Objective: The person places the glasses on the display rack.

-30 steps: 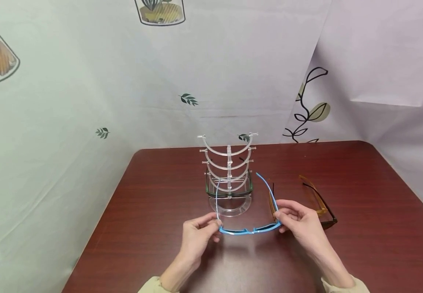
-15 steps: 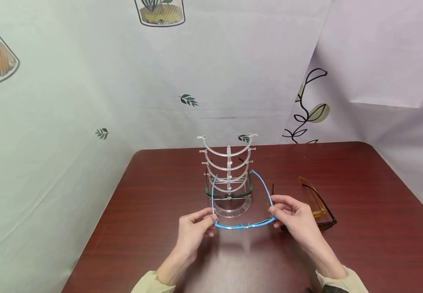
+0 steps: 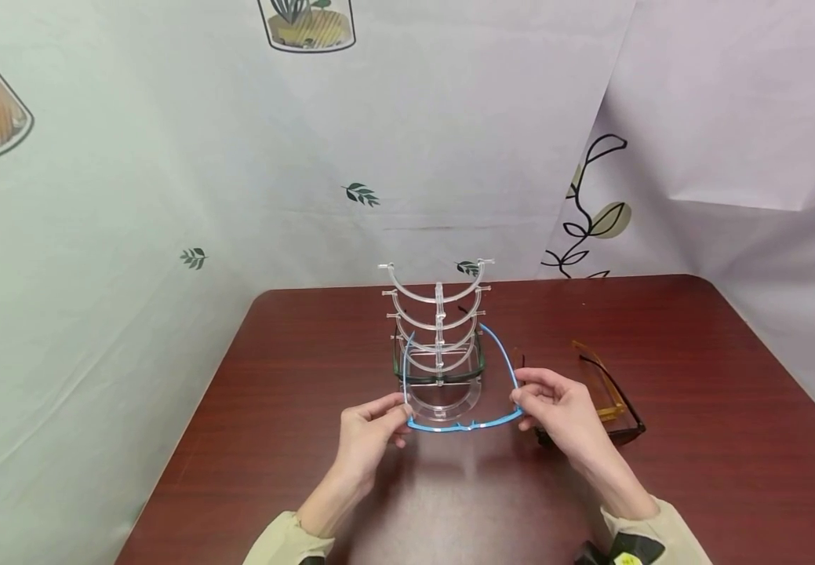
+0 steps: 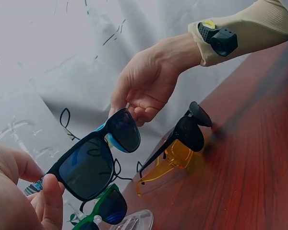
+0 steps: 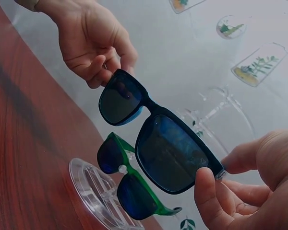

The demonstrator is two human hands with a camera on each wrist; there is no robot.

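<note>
Blue-rimmed sunglasses [image 3: 442, 428] with dark lenses are held up off the table, in front of a clear plastic eyewear stand [image 3: 439, 322]. My left hand [image 3: 366, 434] pinches their left hinge corner between thumb and fingers. At the other corner, my right hand [image 3: 564, 410] pinches the right temple near its hinge. Both blue temples are unfolded and point toward the stand. Green-framed sunglasses [image 5: 137, 194] sit on the stand's lowest tier, below the blue pair in the right wrist view. Curved arms without glasses rise above them.
To the right lie black sunglasses [image 4: 189, 133] and orange-yellow glasses [image 4: 178, 154] close together on the dark red table [image 3: 294, 377]. Behind the stand hangs a pale printed sheet [image 3: 492, 141], with another pale sheet wall at the left.
Both hands have carried the blue sunglasses a little left and toward the stand. Their temple tips now reach nearer its arms. The stand and the other glasses stay in place.
</note>
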